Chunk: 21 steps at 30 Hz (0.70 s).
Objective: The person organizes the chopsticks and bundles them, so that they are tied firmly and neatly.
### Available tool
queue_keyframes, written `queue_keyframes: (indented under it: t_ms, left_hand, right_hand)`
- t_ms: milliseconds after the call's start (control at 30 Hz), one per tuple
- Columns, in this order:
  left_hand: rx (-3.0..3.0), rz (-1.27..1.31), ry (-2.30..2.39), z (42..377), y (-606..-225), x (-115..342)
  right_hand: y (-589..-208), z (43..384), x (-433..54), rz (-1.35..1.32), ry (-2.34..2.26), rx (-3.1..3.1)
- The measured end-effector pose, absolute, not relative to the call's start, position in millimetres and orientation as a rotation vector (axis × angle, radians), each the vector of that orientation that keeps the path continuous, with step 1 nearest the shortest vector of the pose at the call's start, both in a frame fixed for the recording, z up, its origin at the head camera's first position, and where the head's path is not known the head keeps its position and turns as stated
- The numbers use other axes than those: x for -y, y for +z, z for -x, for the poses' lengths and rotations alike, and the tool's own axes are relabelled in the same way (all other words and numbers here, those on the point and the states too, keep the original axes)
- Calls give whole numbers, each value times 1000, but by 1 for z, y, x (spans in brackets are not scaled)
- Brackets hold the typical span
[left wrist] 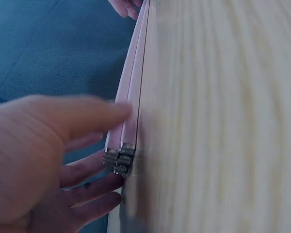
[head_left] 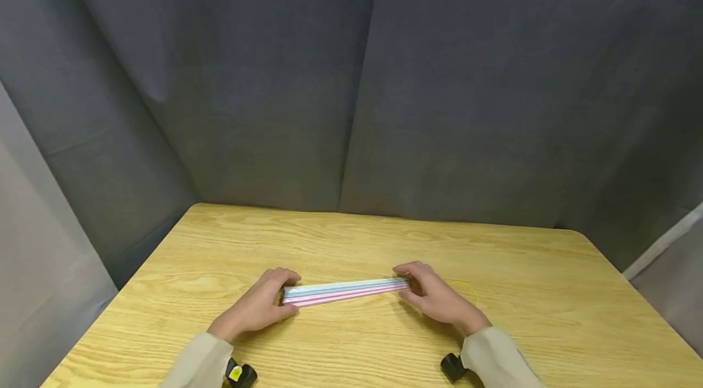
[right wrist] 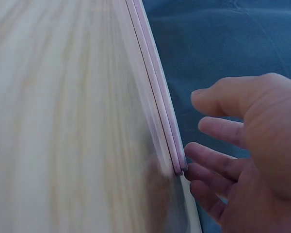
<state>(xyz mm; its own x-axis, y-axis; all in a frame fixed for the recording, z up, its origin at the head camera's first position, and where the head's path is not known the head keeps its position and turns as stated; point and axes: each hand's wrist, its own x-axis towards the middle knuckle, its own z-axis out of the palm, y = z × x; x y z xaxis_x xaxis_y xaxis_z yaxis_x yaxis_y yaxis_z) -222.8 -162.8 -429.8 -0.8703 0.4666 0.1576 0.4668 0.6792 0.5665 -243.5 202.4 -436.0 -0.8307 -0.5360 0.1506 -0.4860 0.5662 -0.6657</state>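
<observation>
On the table lies a bundle of long slim pastel bars (head_left: 346, 291), light blue and pink, side by side and slightly slanted. Their left ends (left wrist: 119, 159) look dark and glittery in the left wrist view, some stacked on others. My left hand (head_left: 263, 302) is at that end, fingers at the end faces and the blurred thumb across the near side; firm contact cannot be told. At the opposite end, my right hand (head_left: 431, 293) has its fingers spread, fingertips by the bars' tips (right wrist: 180, 170), with the thumb apart from them.
A thin yellow loop (head_left: 467, 288) lies on the wood-grain table (head_left: 357, 241) right of my right hand. Dark grey cloth (head_left: 274, 101) hangs behind the table and at its sides. Black wrist devices (head_left: 241, 374) sit below both beige sleeves (head_left: 200, 360).
</observation>
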Motion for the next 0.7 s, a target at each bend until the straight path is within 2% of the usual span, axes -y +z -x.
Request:
queue_keyframes:
  t_ms: [300, 700]
  left_hand:
    - [2851, 816, -981, 225, -432, 165]
    - [2849, 788, -970, 228, -439, 162]
  right_hand:
    - [-443, 251, -199, 1018, -1068, -2786]
    - [-460, 263, -195, 892, -1130, -2822]
